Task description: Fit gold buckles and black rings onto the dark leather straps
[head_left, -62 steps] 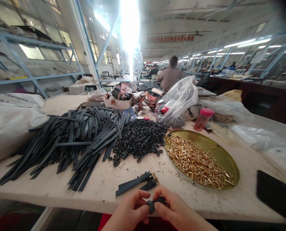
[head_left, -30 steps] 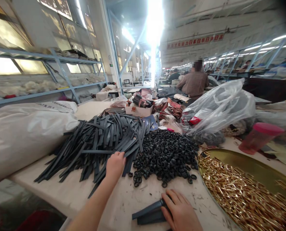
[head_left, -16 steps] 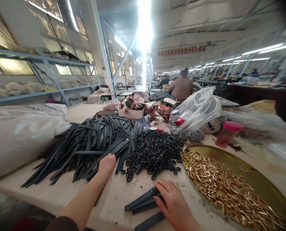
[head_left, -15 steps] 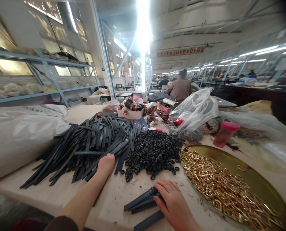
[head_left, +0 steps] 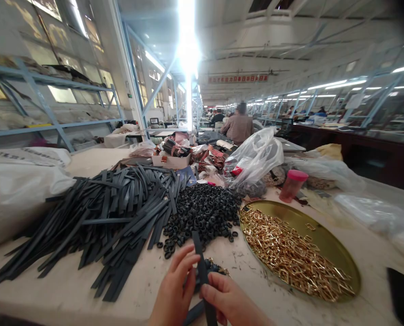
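One dark flat strap (head_left: 201,258) stands nearly upright between my two hands at the front of the table. My left hand (head_left: 176,285) has its fingers curled against the strap's left side. Lower down, my right hand (head_left: 227,294) pinches the same strap between thumb and fingers. Behind it, partly hidden by my hands, lie more dark strap pieces (head_left: 197,312) with some gold metal near them. A large heap of dark straps (head_left: 120,203) spreads to the left. Small black loops (head_left: 202,208) are piled in the middle, just beyond my hands.
On the right, a round gold tray (head_left: 353,267) holds many gold buckles (head_left: 290,249). A pink-lidded jar (head_left: 293,185) and a clear plastic bag (head_left: 256,156) stand behind it. A white sack (head_left: 21,194) lies at the left. A person (head_left: 238,126) sits farther back.
My left hand has left the strap heap and come to the front centre, beside my right hand. A strap is now held up between them. The view has shifted right.
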A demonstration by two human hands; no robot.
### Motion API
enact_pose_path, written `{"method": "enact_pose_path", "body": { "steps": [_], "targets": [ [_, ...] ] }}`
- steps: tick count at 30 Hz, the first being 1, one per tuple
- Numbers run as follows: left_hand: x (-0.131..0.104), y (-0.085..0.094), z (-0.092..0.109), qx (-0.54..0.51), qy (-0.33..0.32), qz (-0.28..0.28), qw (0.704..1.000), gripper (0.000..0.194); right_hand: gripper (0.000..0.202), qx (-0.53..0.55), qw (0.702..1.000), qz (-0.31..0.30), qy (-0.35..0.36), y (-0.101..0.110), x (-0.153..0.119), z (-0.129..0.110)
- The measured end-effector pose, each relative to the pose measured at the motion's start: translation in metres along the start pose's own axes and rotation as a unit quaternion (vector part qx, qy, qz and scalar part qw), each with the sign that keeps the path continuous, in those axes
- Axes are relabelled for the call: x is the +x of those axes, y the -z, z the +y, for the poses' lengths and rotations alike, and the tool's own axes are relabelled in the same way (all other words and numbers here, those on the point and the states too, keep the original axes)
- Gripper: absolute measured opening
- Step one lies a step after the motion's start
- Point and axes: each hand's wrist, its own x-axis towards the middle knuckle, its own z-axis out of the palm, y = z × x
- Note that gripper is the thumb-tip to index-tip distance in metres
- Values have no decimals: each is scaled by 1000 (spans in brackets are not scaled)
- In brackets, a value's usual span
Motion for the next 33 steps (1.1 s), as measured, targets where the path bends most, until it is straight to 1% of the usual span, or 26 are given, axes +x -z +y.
{"method": "enact_pose_path", "body": {
  "steps": [1, 2, 4, 6, 7, 8, 9, 10, 11, 13, 14, 16, 19, 22, 23, 24, 25, 26, 27, 28, 29, 30, 31, 33],
  "targets": [
    [3, -5, 0, -90, 63, 20, 994, 30, 48, -3, 1000, 6, -5, 0, 1, 1],
    [7, -10, 0, -172, 128, 27, 976, 34, 48, -7, 1000, 11, -8, 0, 1, 2],
    [15, -16, -2, -290, 231, 2, 929, 36, 47, -30, 1000, 3, -10, 4, 3, 3],
    [21, -20, -5, -351, 285, -35, 891, 34, 47, -94, 996, -1, 5, 16, 7, 1],
    [22, -21, -5, -371, 301, -43, 877, 34, 47, -156, 987, 20, 22, 26, 11, -1],
    [24, -21, -6, -387, 316, -45, 865, 34, 47, -233, 970, 54, 39, 38, 16, -3],
    [25, -21, -6, -401, 330, -45, 853, 34, 43, -328, 935, 121, 65, 53, 23, -4],
    [25, -20, -5, -415, 342, -46, 842, 34, 34, -446, 870, 194, 83, 68, 31, -5],
    [26, -19, -4, -430, 353, -47, 830, 34, 24, -543, 800, 240, 85, 83, 39, -5],
    [28, -18, 0, -455, 375, -44, 807, 35, 12, -584, 762, 269, 74, 108, 56, 0],
    [29, -17, 2, -464, 383, -42, 798, 34, 9, -592, 754, 275, 69, 116, 63, 3],
    [30, -15, 5, -470, 396, -42, 787, 32, 10, -588, 756, 278, 67, 126, 74, 11],
    [30, -15, 9, -466, 404, -48, 785, 28, 16, -566, 771, 282, 74, 129, 78, 15],
    [27, -18, 13, -440, 407, -72, 797, 20, 16, -517, 807, 273, 80, 121, 67, 10],
    [25, -19, 14, -424, 405, -86, 805, 17, 16, -504, 817, 267, 81, 116, 60, 7],
    [23, -21, 17, -408, 398, -100, 816, 18, 16, -476, 836, 259, 81, 110, 52, 4],
    [21, -23, 19, -388, 381, -114, 831, 20, 17, -421, 869, 249, 78, 102, 42, 1],
    [19, -26, 22, -365, 356, -124, 851, 22, 18, -334, 909, 238, 73, 94, 33, -1],
    [17, -28, 24, -339, 326, -130, 873, 21, 17, -198, 953, 221, 63, 86, 23, -3],
    [15, -30, 27, -306, 295, -135, 895, 17, 18, -52, 977, 200, 51, 77, 14, -5],
    [13, -33, 28, -267, 268, -142, 915, 12, 23, 87, 980, 177, 37, 69, 6, -6],
    [12, -35, 29, -223, 244, -148, 932, 14, 29, 195, 968, 156, 26, 62, -2, -6],
    [11, -37, 30, -180, 225, -149, 946, 20, 34, 257, 956, 143, 18, 56, -8, -7],
    [8, -39, 30, -96, 190, -150, 966, 26, 36, 305, 943, 135, 19, 48, -16, -6]
  ]
}}
